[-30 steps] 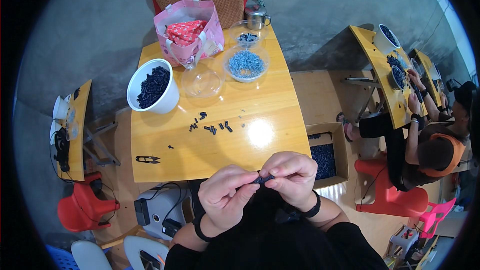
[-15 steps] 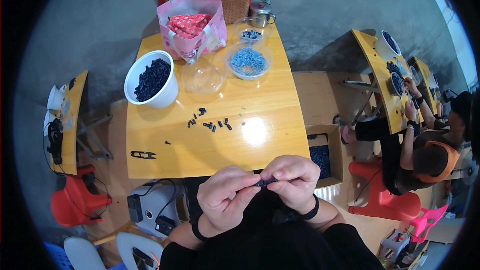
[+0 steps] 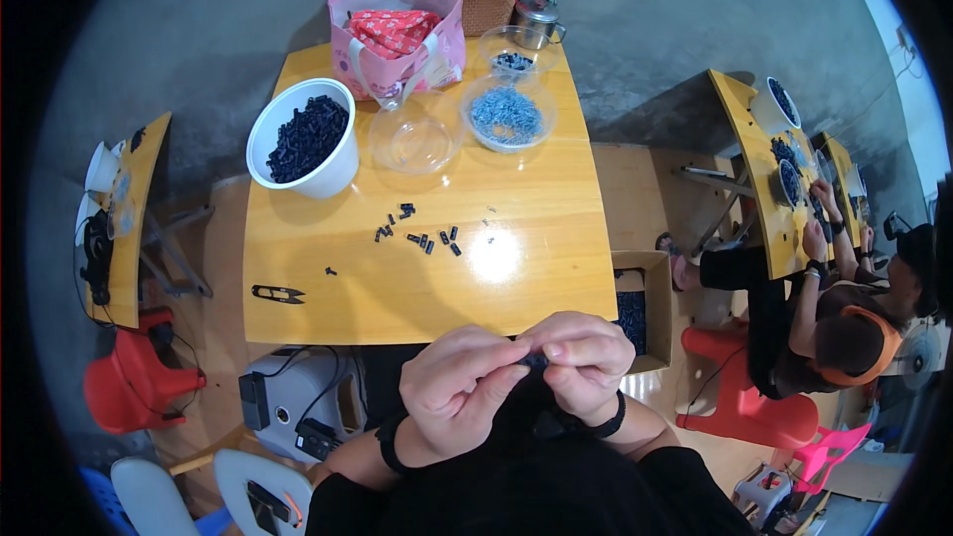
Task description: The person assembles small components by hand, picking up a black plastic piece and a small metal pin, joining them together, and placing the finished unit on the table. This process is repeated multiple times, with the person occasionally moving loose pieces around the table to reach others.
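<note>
Low in the frame, just below centre, the left hand point(image 3: 459, 385) and the right hand point(image 3: 586, 362) meet fingertip to fingertip in front of the person's dark shirt. Between them both pinch a small dark part point(image 3: 534, 361); only a sliver of it shows between the thumbs and forefingers. That sliver seems to lie crosswise, from one hand to the other, but which end points where cannot be told. The other fingers of both hands are curled in. Each wrist wears a dark band.

Just above the hands runs the near edge of the yellow bench point(image 3: 556, 268). At its middle lies a scatter of loose black parts point(image 3: 422, 233), lying at mixed angles, and near its lower left edge a pair of black snips point(image 3: 277, 293), long axis left to right. In the upper left of the bench stands a white bucket point(image 3: 336, 174) full of black parts. To its right is a clear bowl point(image 3: 415, 139), then a bowl of blue parts point(image 3: 507, 114), and behind that a smaller bowl point(image 3: 513, 48) with dark bits. At the far edge sit a pink bag point(image 3: 397, 40) and a metal cup point(image 3: 536, 20).

At the right of the frame other people point(image 3: 844, 328) work at another yellow bench point(image 3: 759, 179).
</note>
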The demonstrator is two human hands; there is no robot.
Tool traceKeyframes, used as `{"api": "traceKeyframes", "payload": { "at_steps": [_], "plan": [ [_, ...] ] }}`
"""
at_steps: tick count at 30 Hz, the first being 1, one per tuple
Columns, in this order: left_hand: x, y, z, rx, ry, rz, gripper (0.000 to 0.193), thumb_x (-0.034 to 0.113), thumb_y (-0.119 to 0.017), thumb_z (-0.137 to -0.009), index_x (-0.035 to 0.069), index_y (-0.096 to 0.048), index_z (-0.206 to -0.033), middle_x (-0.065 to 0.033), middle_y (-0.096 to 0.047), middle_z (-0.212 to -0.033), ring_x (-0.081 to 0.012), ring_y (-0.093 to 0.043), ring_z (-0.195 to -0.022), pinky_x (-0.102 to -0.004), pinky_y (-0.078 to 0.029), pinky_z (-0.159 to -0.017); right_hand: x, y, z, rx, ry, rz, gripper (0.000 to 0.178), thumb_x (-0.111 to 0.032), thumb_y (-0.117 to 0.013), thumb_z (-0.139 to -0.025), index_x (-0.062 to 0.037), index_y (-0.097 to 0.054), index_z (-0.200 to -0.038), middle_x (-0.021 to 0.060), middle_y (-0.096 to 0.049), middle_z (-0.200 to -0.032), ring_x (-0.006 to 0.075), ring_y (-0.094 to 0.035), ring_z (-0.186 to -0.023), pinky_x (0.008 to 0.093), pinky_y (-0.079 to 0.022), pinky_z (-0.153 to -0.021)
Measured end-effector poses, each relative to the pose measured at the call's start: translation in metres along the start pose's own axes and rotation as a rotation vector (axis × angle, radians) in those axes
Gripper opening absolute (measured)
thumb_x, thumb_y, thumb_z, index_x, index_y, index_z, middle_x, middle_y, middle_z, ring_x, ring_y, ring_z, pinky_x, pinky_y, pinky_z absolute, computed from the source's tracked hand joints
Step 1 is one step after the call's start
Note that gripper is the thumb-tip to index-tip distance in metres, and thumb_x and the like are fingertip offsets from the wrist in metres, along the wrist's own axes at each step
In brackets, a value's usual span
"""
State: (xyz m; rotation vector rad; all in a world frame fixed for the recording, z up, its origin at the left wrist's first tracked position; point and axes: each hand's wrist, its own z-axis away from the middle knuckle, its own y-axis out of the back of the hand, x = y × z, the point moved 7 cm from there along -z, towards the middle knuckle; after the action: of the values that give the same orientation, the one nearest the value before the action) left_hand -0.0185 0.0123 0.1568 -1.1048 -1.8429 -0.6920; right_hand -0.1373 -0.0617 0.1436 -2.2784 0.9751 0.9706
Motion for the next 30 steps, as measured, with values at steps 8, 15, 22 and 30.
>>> {"api": "traceKeyframes", "payload": {
  "at_steps": [8, 15, 22, 30],
  "plan": [
    [-0.006, -0.001, -0.006, -0.062, -0.022, -0.137, 0.022, 0.001, -0.073, -0.066, -0.001, -0.066, -0.087, -0.0085, -0.060, -0.070, -0.0179, -0.054, -0.055, -0.0254, -0.042, -0.050, 0.041, 0.002, 0.008, -0.072, -0.431, -0.472, 0.014, -0.005, -0.070, -0.076, 0.0001, -0.059, -0.082, 0.0090, -0.060, -0.084, 0.0151, -0.056, -0.076, 0.0249, -0.044, -0.068],
    [0.004, -0.003, -0.011, -0.087, -0.131, -0.288, 0.026, 0.010, -0.077, -0.059, 0.008, -0.069, -0.084, -0.0021, -0.055, -0.076, -0.0187, -0.051, -0.065, -0.0274, -0.041, -0.055, 0.049, -0.009, 0.018, -0.239, -0.915, -0.794, 0.038, -0.021, -0.072, -0.075, 0.0026, -0.057, -0.102, 0.0057, -0.059, -0.088, 0.0111, -0.056, -0.078, 0.0224, -0.046, -0.069],
    [0.003, -0.011, -0.016, -0.190, -0.154, -0.210, 0.024, 0.007, -0.076, -0.059, 0.006, -0.067, -0.082, -0.0025, -0.055, -0.080, -0.0205, -0.052, -0.073, -0.0306, -0.041, -0.063, 0.058, -0.012, 0.029, -0.293, -1.046, -0.894, 0.041, -0.018, -0.076, -0.069, 0.0041, -0.060, -0.099, 0.0030, -0.058, -0.082, 0.0080, -0.052, -0.072, 0.0192, -0.040, -0.062],
    [-0.024, -0.013, -0.005, -0.194, -0.064, -0.156, 0.022, 0.006, -0.073, -0.062, 0.003, -0.066, -0.083, -0.0048, -0.054, -0.079, -0.0223, -0.053, -0.075, -0.0310, -0.042, -0.065, 0.072, -0.013, 0.044, -0.157, -1.109, -0.967, 0.035, -0.014, -0.075, -0.070, 0.0029, -0.060, -0.097, 0.0034, -0.059, -0.083, 0.0089, -0.051, -0.068, 0.0199, -0.039, -0.060]
  ]
}}
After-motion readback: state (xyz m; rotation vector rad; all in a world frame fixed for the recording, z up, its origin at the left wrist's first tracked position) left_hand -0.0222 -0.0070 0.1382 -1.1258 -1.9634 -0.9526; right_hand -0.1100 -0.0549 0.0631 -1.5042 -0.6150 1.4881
